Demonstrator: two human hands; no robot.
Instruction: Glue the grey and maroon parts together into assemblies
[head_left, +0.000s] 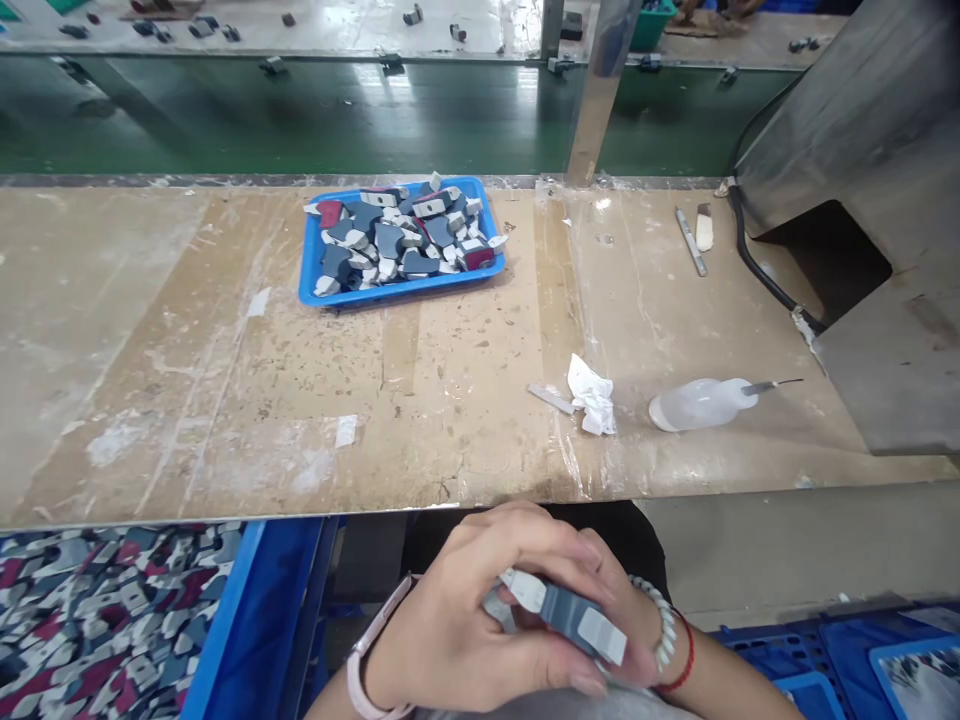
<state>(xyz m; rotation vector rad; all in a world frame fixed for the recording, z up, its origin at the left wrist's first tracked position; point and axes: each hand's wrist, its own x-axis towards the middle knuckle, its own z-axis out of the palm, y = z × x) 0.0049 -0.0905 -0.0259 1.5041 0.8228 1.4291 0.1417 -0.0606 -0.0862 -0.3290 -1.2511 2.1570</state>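
Note:
Close to my body, below the table's front edge, my left hand (457,610) curls around a small dark-grey and white plastic part (570,612). Its thumb lies along the near side of the part and its fingers arch over the top. My right hand (628,610) closes on the same part from the right, partly covered by my left hand. A second whitish piece (499,608) shows between the left thumb and fingers; whether it belongs to the same part I cannot tell.
On the table (450,380) is a blue tray (405,296) heaped with similar parts. To the right lie crumpled tissue (591,393), a squeeze bottle (701,404) and a knife-like tool (691,242). A blue bin (225,640) of parts stands lower left; a green conveyor (337,120) runs behind.

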